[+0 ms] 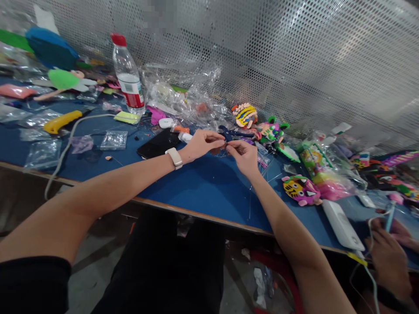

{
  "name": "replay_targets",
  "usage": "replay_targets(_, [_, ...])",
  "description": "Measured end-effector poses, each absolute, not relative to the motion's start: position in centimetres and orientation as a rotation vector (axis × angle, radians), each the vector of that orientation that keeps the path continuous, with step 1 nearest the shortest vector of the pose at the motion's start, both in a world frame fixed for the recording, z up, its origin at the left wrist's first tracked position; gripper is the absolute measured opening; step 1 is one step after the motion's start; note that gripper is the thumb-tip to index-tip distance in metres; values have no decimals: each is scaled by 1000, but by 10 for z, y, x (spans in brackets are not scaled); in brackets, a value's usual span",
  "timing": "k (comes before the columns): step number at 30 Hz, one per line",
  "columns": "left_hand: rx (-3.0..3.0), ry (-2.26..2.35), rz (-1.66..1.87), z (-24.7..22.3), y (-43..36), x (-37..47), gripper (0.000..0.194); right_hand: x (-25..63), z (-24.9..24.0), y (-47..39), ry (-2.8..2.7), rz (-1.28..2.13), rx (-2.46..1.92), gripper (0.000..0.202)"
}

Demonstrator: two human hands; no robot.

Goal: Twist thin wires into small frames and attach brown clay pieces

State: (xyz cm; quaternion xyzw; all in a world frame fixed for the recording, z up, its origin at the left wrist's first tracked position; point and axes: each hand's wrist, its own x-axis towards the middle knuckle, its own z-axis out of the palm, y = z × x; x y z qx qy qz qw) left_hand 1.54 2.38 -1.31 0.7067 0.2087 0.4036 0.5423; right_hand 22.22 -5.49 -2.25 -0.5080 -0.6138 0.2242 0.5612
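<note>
Over the middle of the blue table (pixel 196 187), my two hands meet fingertip to fingertip. My left hand (pixel 204 145), with a pale band on its wrist, pinches something too small to make out. Fingers of my right hand (pixel 242 153) are closed at the same spot, and what they hold is also unclear. Just behind the fingertips lies a dark blue tool (pixel 225 131), perhaps pliers. A black phone (pixel 159 143) rests left of my left hand. Thin clear strands (pixel 250 203) run down near my right wrist.
A water bottle (pixel 131 83), yellow-handled knife (pixel 62 122) and plastic bags (pixel 42 152) are at the left. Colourful clay faces (pixel 299 190) and a white power bank (pixel 342 224) are at the right. Another person's hands (pixel 389 248) work at the far right. Behind stands a perforated metal panel (pixel 294 56).
</note>
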Motion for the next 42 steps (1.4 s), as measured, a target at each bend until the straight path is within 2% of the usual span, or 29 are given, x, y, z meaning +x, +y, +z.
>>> replay_targets(12, [1689, 455, 926, -21, 29, 16, 36, 225, -29, -52, -1409, 580, -1162, 46])
replay_targets(21, [1678, 496, 992, -21, 35, 17, 24, 231, -27, -48, -1346, 538, -1149, 46])
replay_targets(42, [1678, 555, 999, -13, 32, 12, 23, 225, -25, -50, -1282, 664, -1144, 52])
